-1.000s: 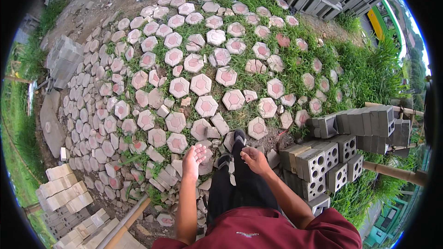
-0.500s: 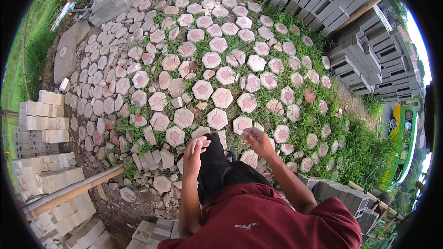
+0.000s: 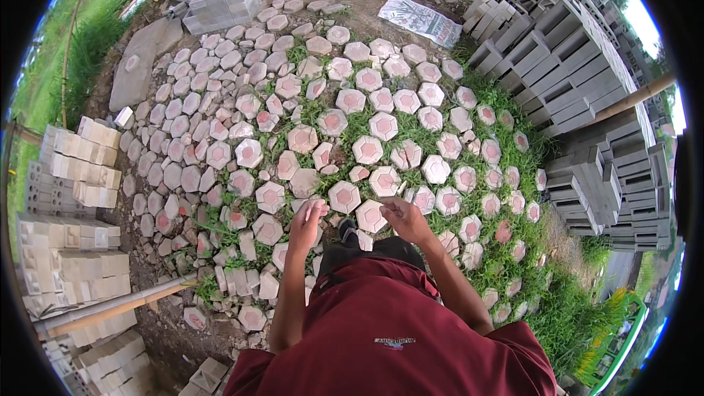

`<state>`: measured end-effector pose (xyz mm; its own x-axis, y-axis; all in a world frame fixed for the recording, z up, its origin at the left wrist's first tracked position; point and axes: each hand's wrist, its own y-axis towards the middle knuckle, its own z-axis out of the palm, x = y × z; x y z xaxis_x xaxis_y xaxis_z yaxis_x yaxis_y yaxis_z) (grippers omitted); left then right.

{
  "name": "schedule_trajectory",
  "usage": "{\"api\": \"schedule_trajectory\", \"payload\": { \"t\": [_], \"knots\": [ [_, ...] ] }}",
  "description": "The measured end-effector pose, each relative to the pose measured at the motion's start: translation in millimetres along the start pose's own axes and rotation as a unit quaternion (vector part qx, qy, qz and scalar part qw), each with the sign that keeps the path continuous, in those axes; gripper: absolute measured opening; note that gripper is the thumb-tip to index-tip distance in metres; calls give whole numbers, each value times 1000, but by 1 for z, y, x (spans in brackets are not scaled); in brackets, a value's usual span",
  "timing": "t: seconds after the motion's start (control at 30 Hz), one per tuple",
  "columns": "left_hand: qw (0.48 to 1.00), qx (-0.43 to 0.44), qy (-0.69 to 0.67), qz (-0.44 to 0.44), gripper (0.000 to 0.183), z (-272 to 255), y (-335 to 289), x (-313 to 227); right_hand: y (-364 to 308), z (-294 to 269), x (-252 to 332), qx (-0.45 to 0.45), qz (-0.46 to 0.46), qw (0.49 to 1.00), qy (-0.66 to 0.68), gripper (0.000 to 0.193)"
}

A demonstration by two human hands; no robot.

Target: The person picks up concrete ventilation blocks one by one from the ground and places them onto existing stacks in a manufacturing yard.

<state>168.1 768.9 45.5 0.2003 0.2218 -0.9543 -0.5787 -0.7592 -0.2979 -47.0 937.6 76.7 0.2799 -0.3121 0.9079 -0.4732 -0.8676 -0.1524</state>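
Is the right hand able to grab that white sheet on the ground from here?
Probably not. The right hand looks empty, but the white sheet lies far ahead, beyond many six-sided stones. Nothing seems to cover it, but getting it would likely mean walking closer.

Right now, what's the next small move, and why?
Probably step onto the hexagonal paver just ahead of the dark shoe: it looks whole, whereas a cracked paver lies farther ahead to the right. The left hand and right hand appear to hold nothing, so both seem free for balance.
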Motion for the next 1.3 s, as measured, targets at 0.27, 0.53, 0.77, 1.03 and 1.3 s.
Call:
{"api": "schedule_trajectory", "payload": {
  "t": [0.27, 0.53, 0.77, 1.03, 1.3],
  "knots": [
    [996, -6, 44, 81, 35, 3, 166, -80, 179, -29, -11, -50, 5, 999, 10, 27],
    [995, -100, 17, 13, 35, 29, 333, -73, 416, -76, -2, 45, -87, 995, -13, 27],
    [984, -151, 4, 92, 30, 51, 470, -175, 623, -132, 36, 139, -76, 977, 145, 23],
    [964, -230, -133, 23, 28, 5, 588, -193, 757, -88, 44, 223, -6, 969, 106, 31],
    [969, -225, -106, -6, 31, -107, 779, -197, 938, -20, 92, 206, -11, 978, 30, 27]
  ]
}}
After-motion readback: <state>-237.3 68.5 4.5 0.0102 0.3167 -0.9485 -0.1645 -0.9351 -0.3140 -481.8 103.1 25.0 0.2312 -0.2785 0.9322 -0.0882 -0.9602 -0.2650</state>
